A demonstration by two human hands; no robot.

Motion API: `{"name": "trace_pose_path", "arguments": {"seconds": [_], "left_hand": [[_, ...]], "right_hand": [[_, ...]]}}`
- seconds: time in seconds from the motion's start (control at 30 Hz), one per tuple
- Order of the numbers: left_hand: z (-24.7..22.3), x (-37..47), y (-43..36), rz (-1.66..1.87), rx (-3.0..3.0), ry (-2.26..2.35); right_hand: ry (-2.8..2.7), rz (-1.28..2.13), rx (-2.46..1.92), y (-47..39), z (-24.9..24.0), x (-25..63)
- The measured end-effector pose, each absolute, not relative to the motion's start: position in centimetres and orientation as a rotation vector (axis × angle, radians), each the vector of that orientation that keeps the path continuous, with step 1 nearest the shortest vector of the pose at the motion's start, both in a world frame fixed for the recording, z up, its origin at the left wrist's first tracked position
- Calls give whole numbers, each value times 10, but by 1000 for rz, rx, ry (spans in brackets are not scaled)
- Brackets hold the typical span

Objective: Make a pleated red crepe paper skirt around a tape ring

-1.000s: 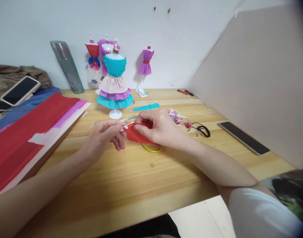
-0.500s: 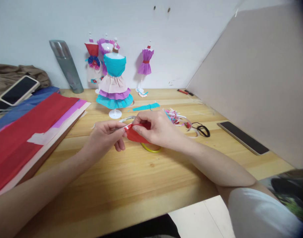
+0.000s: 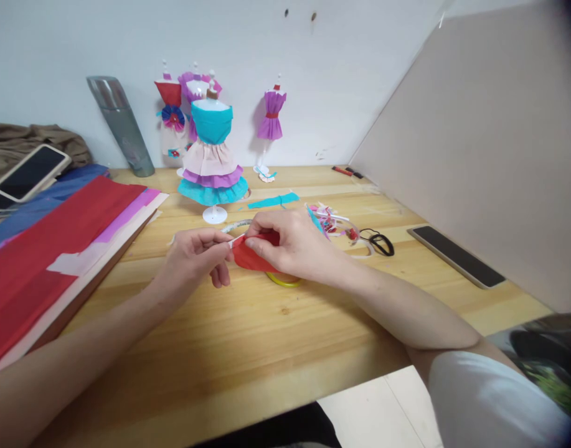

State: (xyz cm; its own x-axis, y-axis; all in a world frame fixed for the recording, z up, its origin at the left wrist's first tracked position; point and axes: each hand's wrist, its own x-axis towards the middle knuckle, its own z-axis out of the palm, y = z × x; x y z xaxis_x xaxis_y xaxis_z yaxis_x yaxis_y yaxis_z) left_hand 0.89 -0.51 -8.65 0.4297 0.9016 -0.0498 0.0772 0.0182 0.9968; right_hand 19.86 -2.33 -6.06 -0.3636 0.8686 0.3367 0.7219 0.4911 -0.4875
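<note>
A small red piece [image 3: 252,256] of paper or cloth, with a thin white strip [image 3: 237,240] along its upper left edge, is stretched between my hands above the table. My left hand [image 3: 198,252] pinches the strip's left end between thumb and forefinger, its other fingers curled below. My right hand [image 3: 285,242] is closed on the red piece, thumb and forefinger at its top edge; the palm hides its right part. Partly under the red piece lies a yellow ring [image 3: 285,281]. Just behind the hands stands a dress form [image 3: 212,155] in a turquoise, pink and purple dress.
Layered coloured sheets [image 3: 47,249] and a phone [image 3: 33,173] lie left. A bottle [image 3: 121,124] and more dress forms [image 3: 272,117] stand at the wall. Scraps [image 3: 332,218], a black cord [image 3: 383,244] and a dark flat device [image 3: 456,255] lie right.
The view has shifted slightly. Both hands keep their grip on the red piece, which now hangs a little lower at its left end, and less of the white strip shows.
</note>
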Motion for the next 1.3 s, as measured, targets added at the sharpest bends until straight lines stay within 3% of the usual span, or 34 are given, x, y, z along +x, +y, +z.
{"name": "trace_pose_path", "arguments": {"seconds": [0.8, 1.3], "left_hand": [[-88, 10, -8, 822, 1466, 1058], [-83, 14, -19, 1014, 1588, 1160]], "right_hand": [[-2235, 386, -1298, -30, -58, 196], [-2151, 284, -1253, -32, -68, 193]]}}
